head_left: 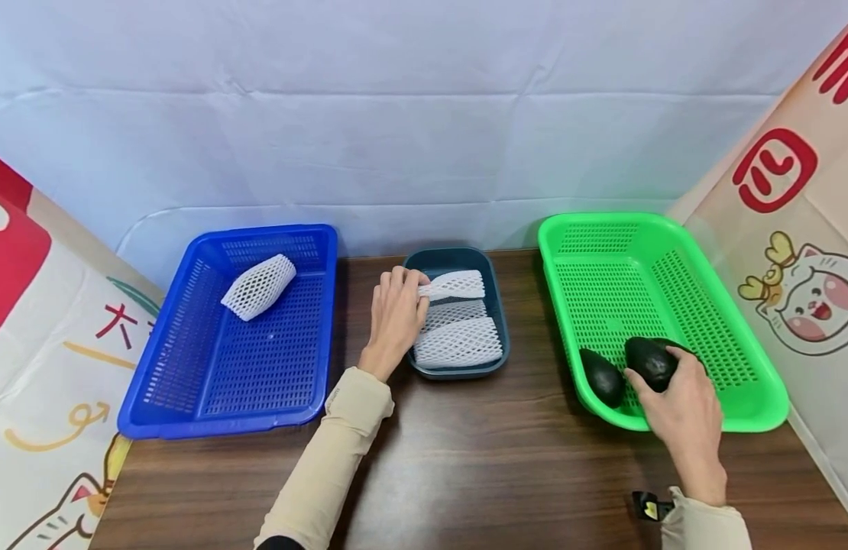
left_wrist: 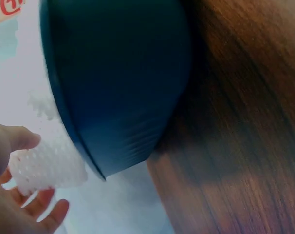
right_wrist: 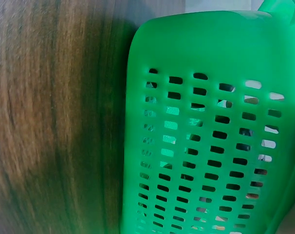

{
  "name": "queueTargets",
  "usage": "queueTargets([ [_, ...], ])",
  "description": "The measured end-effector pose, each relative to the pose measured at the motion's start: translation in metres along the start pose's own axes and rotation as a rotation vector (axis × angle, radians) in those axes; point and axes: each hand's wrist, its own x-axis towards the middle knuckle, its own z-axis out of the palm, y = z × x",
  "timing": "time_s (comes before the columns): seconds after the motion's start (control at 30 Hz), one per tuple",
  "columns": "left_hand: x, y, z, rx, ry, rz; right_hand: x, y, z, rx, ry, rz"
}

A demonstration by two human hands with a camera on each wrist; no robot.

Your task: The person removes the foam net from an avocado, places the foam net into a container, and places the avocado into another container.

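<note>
My left hand [head_left: 395,315] reaches over the left rim of the small dark teal bin [head_left: 458,374] and pinches the end of a white foam net sleeve [head_left: 460,284]. In the left wrist view that sleeve [left_wrist: 52,168] lies between thumb and fingers beside the bin. Two more foam net sleeves [head_left: 458,344] lie in the bin under it. My right hand [head_left: 685,405] grips a dark avocado [head_left: 649,363] at the near end of the green basket [head_left: 661,424]. Another avocado [head_left: 603,378] rests to its left, and a third is partly hidden behind. The right wrist view shows only the basket's outer wall.
A blue basket [head_left: 328,305] stands at the left, with a puffed-out foam net piece [head_left: 260,287] inside. A small black object [head_left: 649,506] lies by the right wrist. A white cloth backdrop [head_left: 424,153] rises behind the brown wooden table [head_left: 479,458], with printed panels at both sides.
</note>
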Motion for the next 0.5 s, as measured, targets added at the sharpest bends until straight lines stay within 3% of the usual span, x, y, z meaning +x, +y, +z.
queueTargets([
  [0.23,0.002,-0.008,0.015,-0.031,0.085,0.023,-0.001,-0.001,0.004,-0.017,0.005,-0.020],
  [0.5,0.006,-0.012,0.033,-0.005,0.103,0.058,-0.001,0.001,0.001,-0.033,-0.032,0.012],
])
